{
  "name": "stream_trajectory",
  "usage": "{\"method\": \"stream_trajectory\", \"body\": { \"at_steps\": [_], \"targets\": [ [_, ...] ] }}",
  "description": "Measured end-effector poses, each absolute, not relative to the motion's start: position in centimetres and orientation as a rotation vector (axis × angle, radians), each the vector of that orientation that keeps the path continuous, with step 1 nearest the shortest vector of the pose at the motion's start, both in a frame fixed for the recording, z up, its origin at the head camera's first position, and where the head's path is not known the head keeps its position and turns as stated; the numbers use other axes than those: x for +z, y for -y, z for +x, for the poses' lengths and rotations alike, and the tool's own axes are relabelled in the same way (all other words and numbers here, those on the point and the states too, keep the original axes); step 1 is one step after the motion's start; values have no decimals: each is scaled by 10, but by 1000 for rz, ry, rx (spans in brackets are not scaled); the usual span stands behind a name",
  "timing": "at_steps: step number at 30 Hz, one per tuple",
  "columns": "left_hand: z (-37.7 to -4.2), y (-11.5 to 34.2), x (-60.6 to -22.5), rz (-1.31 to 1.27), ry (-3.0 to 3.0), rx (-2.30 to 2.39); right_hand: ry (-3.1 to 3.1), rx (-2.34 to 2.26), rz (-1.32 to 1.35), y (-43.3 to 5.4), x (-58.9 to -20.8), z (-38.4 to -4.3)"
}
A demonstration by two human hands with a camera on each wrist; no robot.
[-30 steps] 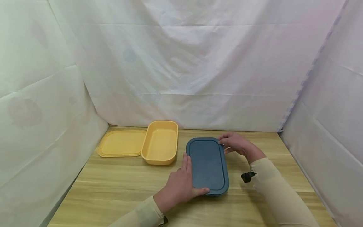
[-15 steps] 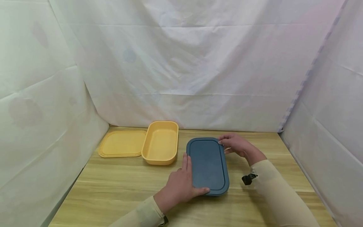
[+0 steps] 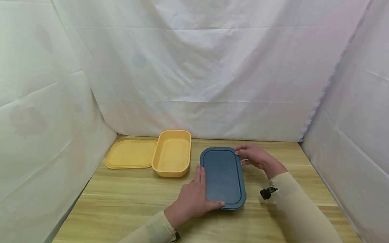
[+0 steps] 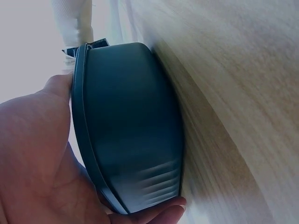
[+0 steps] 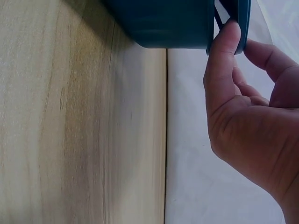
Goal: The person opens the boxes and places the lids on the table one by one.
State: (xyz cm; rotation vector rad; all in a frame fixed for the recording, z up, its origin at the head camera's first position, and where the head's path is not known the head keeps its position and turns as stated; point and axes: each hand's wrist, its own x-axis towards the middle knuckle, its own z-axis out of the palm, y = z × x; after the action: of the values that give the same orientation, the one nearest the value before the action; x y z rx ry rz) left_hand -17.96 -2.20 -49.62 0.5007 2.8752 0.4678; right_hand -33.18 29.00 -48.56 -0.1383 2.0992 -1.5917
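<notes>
A dark blue rectangular food container (image 4: 135, 112) sits on the table with its matching lid (image 3: 223, 177) on top. My left hand (image 3: 194, 199) grips its near left corner, thumb on the near rim and fingers along the left side; in the left wrist view the fingertips reach around the wall. At the far right corner, my right hand (image 3: 253, 155) pinches the lid's edge between thumb and finger. The right wrist view shows a gap there between the lid's rim (image 5: 243, 28) and the container, with a finger (image 5: 226, 46) in it.
To the left stands an uncovered yellow container (image 3: 173, 153). A flat yellow lid (image 3: 132, 153) lies beside it, meeting its left side. White cloth (image 3: 194, 67) hangs around the back and both sides of the wooden table (image 3: 127, 192).
My right hand has shifted very slightly to the right at the lid's far corner. The left hand and the yellow things have stayed where they were.
</notes>
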Motion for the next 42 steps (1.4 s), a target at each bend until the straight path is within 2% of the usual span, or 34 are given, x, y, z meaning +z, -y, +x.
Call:
{"method": "stream_trajectory", "body": {
  "at_steps": [31, 42],
  "targets": [
    [-180, 33, -493, 537, -2874, 611, -1990, -1690, -164, -293, -481, -328],
    [-184, 41, -489, 604, -2898, 659, -2028, -1724, -162, -315, -478, -330]
  ]
}}
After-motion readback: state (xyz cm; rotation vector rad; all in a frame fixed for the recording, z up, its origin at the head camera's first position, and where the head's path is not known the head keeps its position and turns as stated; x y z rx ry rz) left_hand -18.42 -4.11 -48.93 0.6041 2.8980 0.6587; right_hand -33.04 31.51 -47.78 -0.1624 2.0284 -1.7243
